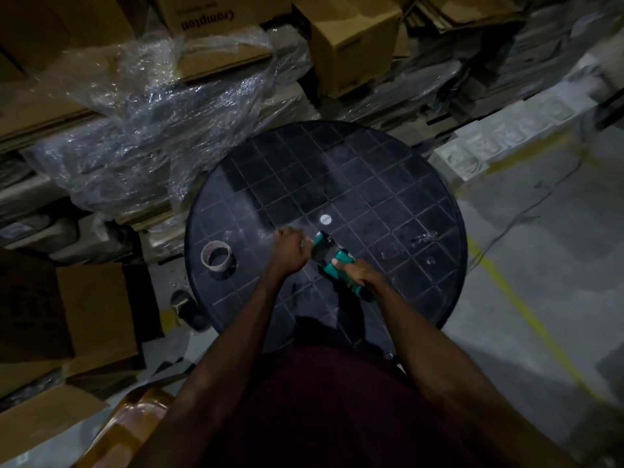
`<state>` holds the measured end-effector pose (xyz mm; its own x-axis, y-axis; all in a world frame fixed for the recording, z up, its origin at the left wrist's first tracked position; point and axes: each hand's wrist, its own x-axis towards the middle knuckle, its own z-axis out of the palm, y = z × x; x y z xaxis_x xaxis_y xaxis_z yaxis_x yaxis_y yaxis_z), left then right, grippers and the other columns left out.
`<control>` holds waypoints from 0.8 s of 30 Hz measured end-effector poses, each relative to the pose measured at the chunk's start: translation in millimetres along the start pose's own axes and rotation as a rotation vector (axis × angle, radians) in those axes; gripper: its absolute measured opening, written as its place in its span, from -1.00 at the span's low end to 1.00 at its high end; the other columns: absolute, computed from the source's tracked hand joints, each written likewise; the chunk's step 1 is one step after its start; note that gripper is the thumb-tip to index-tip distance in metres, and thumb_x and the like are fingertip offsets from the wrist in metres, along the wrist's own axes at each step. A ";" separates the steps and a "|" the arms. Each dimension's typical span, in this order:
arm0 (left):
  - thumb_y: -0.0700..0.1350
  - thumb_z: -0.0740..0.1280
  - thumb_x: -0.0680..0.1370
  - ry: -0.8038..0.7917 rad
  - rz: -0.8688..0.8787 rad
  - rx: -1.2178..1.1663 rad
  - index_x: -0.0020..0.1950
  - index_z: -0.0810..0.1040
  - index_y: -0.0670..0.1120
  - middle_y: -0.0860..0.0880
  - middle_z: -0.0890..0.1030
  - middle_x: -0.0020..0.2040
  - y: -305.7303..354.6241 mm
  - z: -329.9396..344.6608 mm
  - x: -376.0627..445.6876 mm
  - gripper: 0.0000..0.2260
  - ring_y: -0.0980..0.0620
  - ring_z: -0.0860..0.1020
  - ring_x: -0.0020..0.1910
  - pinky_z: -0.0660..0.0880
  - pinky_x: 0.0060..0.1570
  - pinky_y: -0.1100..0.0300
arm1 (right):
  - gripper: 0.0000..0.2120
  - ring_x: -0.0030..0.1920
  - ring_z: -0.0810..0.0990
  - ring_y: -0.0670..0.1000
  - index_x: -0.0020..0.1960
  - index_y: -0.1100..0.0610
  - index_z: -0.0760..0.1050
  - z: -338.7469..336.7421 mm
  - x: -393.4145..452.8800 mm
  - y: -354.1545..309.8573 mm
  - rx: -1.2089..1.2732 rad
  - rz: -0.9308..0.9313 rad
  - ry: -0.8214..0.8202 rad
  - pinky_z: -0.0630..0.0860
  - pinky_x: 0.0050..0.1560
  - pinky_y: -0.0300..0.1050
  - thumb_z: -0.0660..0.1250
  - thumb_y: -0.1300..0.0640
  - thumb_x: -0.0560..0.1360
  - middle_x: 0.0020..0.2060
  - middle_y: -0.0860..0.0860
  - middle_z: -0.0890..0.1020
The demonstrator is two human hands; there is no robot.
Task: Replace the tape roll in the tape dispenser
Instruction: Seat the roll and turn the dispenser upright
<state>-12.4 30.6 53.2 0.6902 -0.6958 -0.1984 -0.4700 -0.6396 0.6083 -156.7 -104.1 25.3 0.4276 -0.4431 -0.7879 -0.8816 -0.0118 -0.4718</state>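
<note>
The right hand [363,270] grips the dispenser [337,261] handle; the left hand [290,246] is clenched at its head. Steady it, then fetch the roll [216,256] left of it.

Clutter around my round table

I see a dark round table [371,170] with a grid-patterned top and a small white disc [325,218] near its centre. Behind it lie crumpled clear plastic wrap [162,106] and stacked cardboard boxes [351,42]; a yellow floor line [526,309] runs to my right.
</note>
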 end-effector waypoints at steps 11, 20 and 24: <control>0.35 0.48 0.28 -0.166 -0.097 -0.289 -0.13 0.61 -0.04 0.01 0.67 -0.15 6.8 -4.7 -6.6 -0.52 0.10 0.59 -0.17 0.48 -0.22 0.22 | -0.31 -0.28 0.60 0.11 0.09 0.24 0.53 -1.8 -5.2 -4.7 0.090 0.050 -0.096 0.55 -0.18 -0.03 0.19 -0.40 0.45 -0.16 0.18 0.64; -0.04 0.36 0.52 -0.039 0.002 -0.114 -0.19 0.59 -0.10 0.02 0.61 -0.25 5.8 4.1 3.0 -0.84 0.12 0.51 -0.30 0.39 -0.30 0.26 | -0.30 -0.38 0.57 0.10 0.05 0.26 0.56 3.0 -7.3 -7.0 0.077 0.048 -0.106 0.52 -0.24 -0.05 0.22 -0.40 0.44 -0.27 0.16 0.63; -0.09 0.33 0.52 -0.001 -0.059 -0.122 -0.18 0.56 -0.21 -0.09 0.60 -0.30 3.0 9.6 5.8 -0.81 -0.02 0.51 -0.34 0.36 -0.30 0.19 | -0.25 -0.28 0.62 0.13 0.08 0.22 0.55 2.6 -7.3 -6.5 0.048 0.034 -0.093 0.55 -0.18 -0.03 0.23 -0.47 0.36 -0.17 0.18 0.65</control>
<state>-15.1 21.5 46.5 0.7138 -0.6588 -0.2377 -0.3579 -0.6348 0.6848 -153.5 -98.5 33.2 0.4162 -0.3575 -0.8360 -0.8863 0.0456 -0.4608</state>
